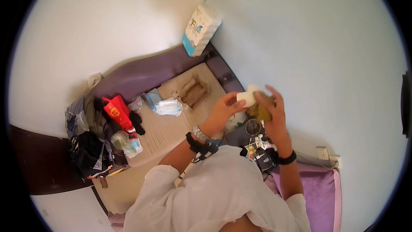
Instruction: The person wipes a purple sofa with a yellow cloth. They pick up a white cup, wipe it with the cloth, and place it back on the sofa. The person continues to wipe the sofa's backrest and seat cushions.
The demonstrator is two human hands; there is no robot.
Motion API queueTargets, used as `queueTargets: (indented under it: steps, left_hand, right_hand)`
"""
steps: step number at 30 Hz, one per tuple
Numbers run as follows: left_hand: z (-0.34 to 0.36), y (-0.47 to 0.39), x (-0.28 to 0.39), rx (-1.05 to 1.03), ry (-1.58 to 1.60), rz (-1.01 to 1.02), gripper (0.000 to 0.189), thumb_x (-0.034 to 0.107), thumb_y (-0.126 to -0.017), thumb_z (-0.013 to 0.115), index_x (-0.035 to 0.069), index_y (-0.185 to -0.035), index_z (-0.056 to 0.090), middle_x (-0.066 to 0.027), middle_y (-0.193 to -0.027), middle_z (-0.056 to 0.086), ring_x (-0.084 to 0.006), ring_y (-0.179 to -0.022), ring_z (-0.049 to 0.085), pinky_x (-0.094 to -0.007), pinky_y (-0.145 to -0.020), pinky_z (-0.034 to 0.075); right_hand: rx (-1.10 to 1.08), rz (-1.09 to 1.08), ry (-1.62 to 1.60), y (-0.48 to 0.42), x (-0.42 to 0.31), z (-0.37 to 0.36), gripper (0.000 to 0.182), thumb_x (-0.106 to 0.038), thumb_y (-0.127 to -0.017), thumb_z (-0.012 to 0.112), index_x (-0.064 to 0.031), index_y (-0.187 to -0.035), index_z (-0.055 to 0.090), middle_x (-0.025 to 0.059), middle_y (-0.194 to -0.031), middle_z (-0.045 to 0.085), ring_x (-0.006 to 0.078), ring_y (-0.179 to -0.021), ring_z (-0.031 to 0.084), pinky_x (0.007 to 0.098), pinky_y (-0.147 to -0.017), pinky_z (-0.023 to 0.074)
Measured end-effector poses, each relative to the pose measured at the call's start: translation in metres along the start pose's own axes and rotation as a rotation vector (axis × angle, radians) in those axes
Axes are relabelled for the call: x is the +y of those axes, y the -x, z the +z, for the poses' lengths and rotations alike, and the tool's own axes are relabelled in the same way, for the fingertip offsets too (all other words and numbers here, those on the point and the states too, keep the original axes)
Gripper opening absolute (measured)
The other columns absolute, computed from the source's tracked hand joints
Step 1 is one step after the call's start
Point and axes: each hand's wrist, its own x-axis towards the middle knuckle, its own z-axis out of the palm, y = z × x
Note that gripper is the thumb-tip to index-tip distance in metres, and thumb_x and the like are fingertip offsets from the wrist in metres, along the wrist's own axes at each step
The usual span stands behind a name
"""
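My left hand (pixel 225 111) grips a small white cylindrical object (pixel 246 98) between thumb and fingers, near the wall at the right of centre. My right hand (pixel 273 112) is at the other end of it, closed around a yellow-green item (pixel 264 108), perhaps cloth or packaging, which is blurred. The white object touches or nearly touches this item; the exact contact is hidden by my fingers. Below my hands, a round dark mesh-like object (pixel 253 127) lies among small items.
A striped sofa seat (pixel 161 135) bears an open cardboard box (pixel 194 95), face masks (pixel 168 107) and a red bag (pixel 117 111). A wrapped tissue pack (pixel 201 30) stands on the backrest in the corner. Bags (pixel 85 154) are heaped at left; a wall socket (pixel 335 161) is at right.
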Motion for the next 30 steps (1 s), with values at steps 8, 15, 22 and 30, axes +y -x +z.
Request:
queueTargets:
  steps: [8,15,22,30]
  left_hand:
    - [0.012,0.009,0.003,-0.238,-0.137,-0.108,0.044,0.030,-0.098,0.055,-0.004,-0.126,0.052,-0.0120,-0.118,0.062,-0.0163,-0.101,0.062,-0.0326,-0.094,0.049]
    - [0.017,0.007,0.006,-0.275,-0.028,-0.122,0.046,0.040,-0.102,0.044,0.001,-0.124,0.052,-0.0095,-0.111,0.062,-0.0171,-0.101,0.060,-0.0347,-0.090,0.048]
    - [-0.004,-0.002,-0.003,-0.545,-0.046,-0.124,0.050,0.048,-0.100,0.043,0.003,-0.120,0.054,-0.0069,-0.106,0.060,-0.0170,-0.094,0.057,-0.0335,-0.082,0.047]
    - [-0.033,-0.011,0.008,-0.580,-0.118,-0.179,0.050,0.049,-0.101,0.041,0.003,-0.115,0.054,-0.0055,-0.101,0.057,-0.0163,-0.091,0.053,-0.0326,-0.080,0.045]
  right_hand:
    - [0.065,0.099,-0.169,-0.007,0.003,-0.004,0.072,0.018,-0.066,0.046,-0.0154,-0.128,0.061,0.0124,-0.135,0.047,0.0318,-0.114,0.051,0.0365,-0.101,0.0407]
    - [0.053,-0.024,0.019,0.017,-0.020,-0.011,0.077,0.017,-0.063,0.048,-0.0194,-0.130,0.061,0.0103,-0.137,0.047,0.0331,-0.115,0.048,0.0398,-0.099,0.0432]
    - [0.120,0.020,0.075,0.018,-0.018,-0.014,0.076,0.015,-0.060,0.050,-0.0200,-0.126,0.063,0.0076,-0.137,0.049,0.0314,-0.110,0.050,0.0390,-0.095,0.0466]
    - [0.157,0.021,0.155,0.003,-0.036,0.001,0.074,0.013,-0.059,0.053,-0.0204,-0.124,0.064,0.0063,-0.136,0.051,0.0305,-0.105,0.051,0.0380,-0.094,0.0465]
